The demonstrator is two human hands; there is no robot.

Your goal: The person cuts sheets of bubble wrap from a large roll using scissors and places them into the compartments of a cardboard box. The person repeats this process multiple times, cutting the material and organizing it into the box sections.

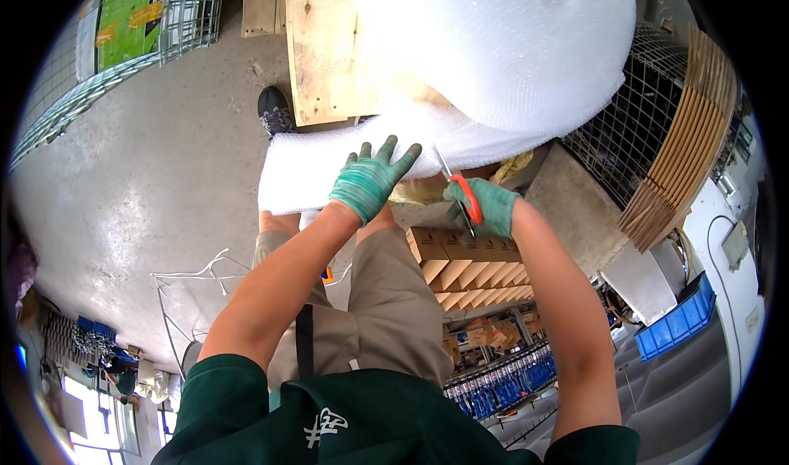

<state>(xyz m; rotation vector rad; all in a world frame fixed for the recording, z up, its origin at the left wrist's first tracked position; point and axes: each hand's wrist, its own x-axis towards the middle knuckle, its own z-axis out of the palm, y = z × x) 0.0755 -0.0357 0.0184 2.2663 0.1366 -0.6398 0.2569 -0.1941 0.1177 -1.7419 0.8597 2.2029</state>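
A big roll of white bubble wrap (526, 54) lies in front of me, and a loose strip (296, 169) of it runs from the roll toward the left across my legs. My left hand (367, 179), in a green glove, lies on this strip with its fingers spread. To its right, my gloved right hand (495, 208) grips a pair of scissors (471, 198) by the red handles. The scissors' metal blades point up and away from me, at the near edge of the wrap. Whether they bite into the wrap, I cannot tell.
Wooden boards (325, 54) stand beside and under the roll. A wire cage (189, 21) is at the far left. To the right are another wire cage (633, 95), stacked flat cardboard (686, 136) and a blue bin (678, 317). Cardboard boxes (468, 268) stand near my right leg.
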